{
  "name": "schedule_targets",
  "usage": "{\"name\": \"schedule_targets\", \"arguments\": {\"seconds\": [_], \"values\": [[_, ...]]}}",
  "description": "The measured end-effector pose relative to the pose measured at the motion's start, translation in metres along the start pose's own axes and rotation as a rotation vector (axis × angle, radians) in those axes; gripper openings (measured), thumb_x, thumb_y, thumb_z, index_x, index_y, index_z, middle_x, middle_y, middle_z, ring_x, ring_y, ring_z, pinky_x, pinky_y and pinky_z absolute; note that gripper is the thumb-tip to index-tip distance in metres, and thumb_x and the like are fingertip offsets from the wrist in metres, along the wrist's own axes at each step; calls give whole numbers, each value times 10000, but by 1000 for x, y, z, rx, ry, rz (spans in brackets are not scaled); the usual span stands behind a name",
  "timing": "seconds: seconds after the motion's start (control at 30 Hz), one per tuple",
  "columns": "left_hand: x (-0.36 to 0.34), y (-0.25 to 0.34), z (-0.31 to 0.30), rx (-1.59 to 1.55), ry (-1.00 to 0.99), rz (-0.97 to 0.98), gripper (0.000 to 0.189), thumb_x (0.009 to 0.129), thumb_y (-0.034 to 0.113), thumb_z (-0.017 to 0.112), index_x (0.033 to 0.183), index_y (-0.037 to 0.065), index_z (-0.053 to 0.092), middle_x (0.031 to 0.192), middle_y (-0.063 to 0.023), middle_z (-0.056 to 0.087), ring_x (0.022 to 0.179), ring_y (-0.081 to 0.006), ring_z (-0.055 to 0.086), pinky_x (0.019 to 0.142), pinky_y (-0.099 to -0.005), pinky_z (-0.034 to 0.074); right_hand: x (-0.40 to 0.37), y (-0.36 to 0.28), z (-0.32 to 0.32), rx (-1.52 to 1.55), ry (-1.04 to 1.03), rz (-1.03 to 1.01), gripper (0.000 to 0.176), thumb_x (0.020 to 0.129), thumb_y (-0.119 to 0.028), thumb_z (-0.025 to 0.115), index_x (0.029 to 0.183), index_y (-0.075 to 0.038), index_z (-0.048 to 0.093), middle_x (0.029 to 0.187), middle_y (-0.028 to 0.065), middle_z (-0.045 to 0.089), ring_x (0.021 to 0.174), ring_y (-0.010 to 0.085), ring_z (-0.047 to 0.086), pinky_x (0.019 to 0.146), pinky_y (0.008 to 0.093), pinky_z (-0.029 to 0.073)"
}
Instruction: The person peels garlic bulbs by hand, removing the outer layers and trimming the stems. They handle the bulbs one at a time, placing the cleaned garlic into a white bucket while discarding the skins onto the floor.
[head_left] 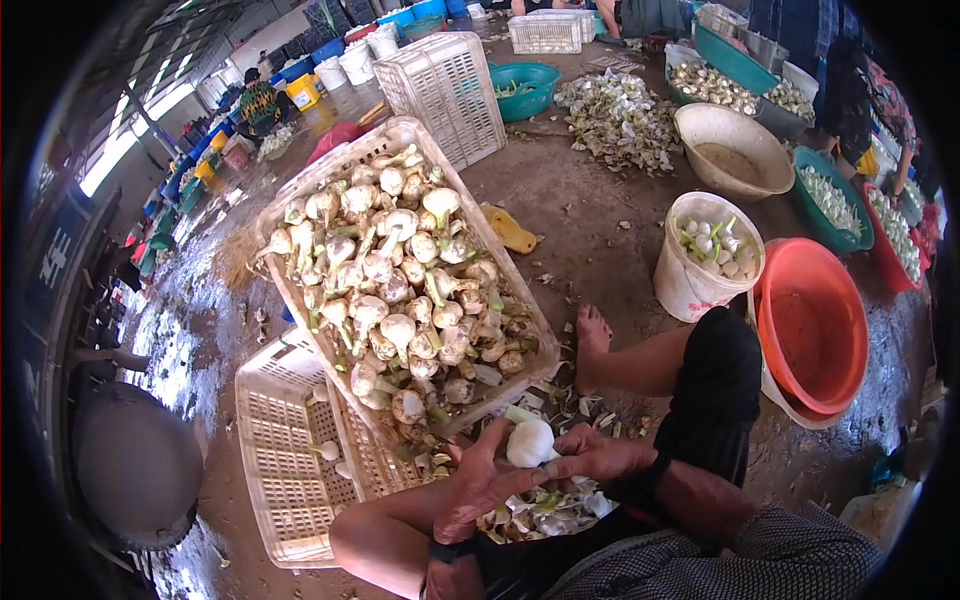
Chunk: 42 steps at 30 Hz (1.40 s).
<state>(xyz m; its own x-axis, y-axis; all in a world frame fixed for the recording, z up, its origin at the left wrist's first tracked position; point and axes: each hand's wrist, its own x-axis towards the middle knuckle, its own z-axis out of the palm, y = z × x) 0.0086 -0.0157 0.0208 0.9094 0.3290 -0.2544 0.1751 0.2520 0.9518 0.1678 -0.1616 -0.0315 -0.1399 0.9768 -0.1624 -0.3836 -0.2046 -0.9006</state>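
A clean white garlic bulb (530,443) with a short pale stem sits between my hands, above my lap. My left hand (478,482) grips it from the left and below. From the other side, the fingers of my right hand (598,455) close on its lower right edge. Just beyond my hands a tilted plastic crate (497,215) is heaped with unpeeled garlic (395,290), muddy and with stems on. Peeled skins (550,512) lie in a pile below my hands, between my legs.
Under the full crate, another crate (290,440) holds a few bulbs. On the right stand a white bucket (685,275) of peeled garlic, a red basin (812,325) and a beige basin (735,150). A skin heap (620,120) and a stacked crate (445,95) are farther back. People sit beyond.
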Motion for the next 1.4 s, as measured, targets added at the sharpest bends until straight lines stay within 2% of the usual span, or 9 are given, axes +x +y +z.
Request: {"name": "schedule_targets", "arguments": {"seconds": [0.33,0.57,0.67,0.77,0.87,0.93,1.0,1.2,1.4], "values": [[-5,-9,-14,499,29,162,696,779,190,787,1371,11,469,1182,-133,629,1088,-177,606,899,-283,493,2,-2,1,-291,51,61,396,979,-400,578,957,-24,699,775,18,673,663,78,589,607,261,484],[-29,18,-16,-14,-183,-106,683,795,94,728,1405,-3,434,1209,-132,604,1089,-203,606,956,-308,479,-1,-6,2,23,180,-140,353,1004,-272,535,1169,33,607,886,63,670,685,105,634,614,244,518],[-35,24,-3,54,-193,42,612,840,139,693,1382,-24,460,1123,-137,647,991,-202,642,903,-282,501,5,8,3,-16,160,-133,283,989,-233,561,1127,3,630,839,37,669,662,86,618,593,234,507],[-55,26,-12,-439,38,206,871,722,552,790,1313,-16,494,1021,-172,671,797,-245,676,627,-333,583,10,18,6,-51,311,-57,271,969,-233,579,1045,14,659,818,30,664,673,75,607,597,233,503],[-70,78,-2,-764,587,664,840,828,719,566,1314,40,477,959,-174,657,661,-195,645,476,-296,512,12,15,11,-120,314,3,280,958,-239,583,1034,19,664,815,35,665,674,82,614,591,237,504],[-74,102,-34,-875,293,927,856,877,660,557,1340,-50,438,1000,-184,663,612,-140,606,520,-275,500,16,12,16,-58,299,9,269,959,-241,595,1049,3,665,808,19,650,657,73,592,596,230,499],[-81,106,-54,-870,570,1043,785,921,597,544,1303,-84,470,1003,-154,669,607,-123,577,554,-275,489,27,26,16,-138,272,48,265,965,-239,587,1058,-1,660,838,24,642,678,82,597,610,239,511],[-67,118,-87,-658,399,809,621,958,522,530,1271,-15,539,987,-119,681,603,-135,553,574,-306,482,71,48,19,-105,281,111,293,974,-213,563,1140,25,605,824,28,616,674,84,563,577,248,476],[-41,89,-107,-581,442,643,443,941,479,588,1100,67,622,984,-58,665,654,-136,567,635,-333,486,138,30,34,-700,552,-282,382,866,-250,667,1153,-12,585,947,201,651,837,347,662,701,399,527]]}}
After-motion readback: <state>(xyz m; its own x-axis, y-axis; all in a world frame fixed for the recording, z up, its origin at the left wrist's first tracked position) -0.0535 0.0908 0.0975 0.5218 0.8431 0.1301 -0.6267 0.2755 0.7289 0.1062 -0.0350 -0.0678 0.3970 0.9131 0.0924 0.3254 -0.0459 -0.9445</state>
